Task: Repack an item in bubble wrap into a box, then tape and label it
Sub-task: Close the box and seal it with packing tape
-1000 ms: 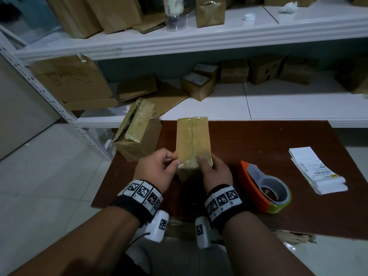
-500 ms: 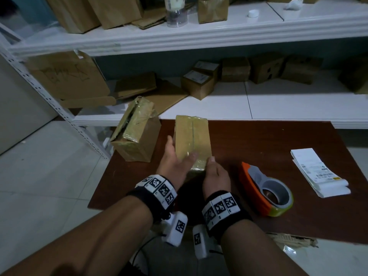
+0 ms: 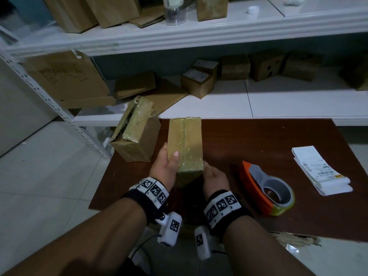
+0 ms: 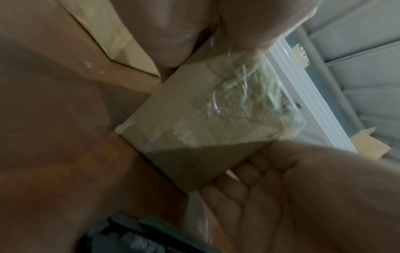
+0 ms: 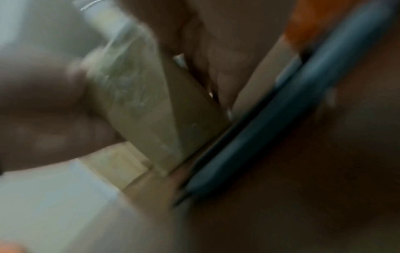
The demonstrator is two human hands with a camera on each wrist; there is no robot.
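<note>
A tall cardboard box [image 3: 185,144] wrapped in clear tape lies lengthwise on the brown table [image 3: 258,140], straight in front of me. My left hand [image 3: 167,166] grips its left side, thumb on the top face and fingers hidden round the side. My right hand [image 3: 213,176] cups the near right corner, thumb along the right edge. In the left wrist view the box [image 4: 205,130] shows crinkled tape, and the right hand's fingers [image 4: 233,178] lie under its near end. The right wrist view is blurred; the box [image 5: 147,106] is between both hands there.
An orange tape dispenser [image 3: 266,190] sits just right of my right hand. A stack of white labels [image 3: 320,170] lies at the table's right edge. A second, partly open taped box [image 3: 135,132] stands at the table's left corner. White shelves [image 3: 219,100] behind hold several boxes.
My left hand left its pinch at the box's near end and slid forward along the left side, thumb now on top. The right hand stayed at the near right corner.
</note>
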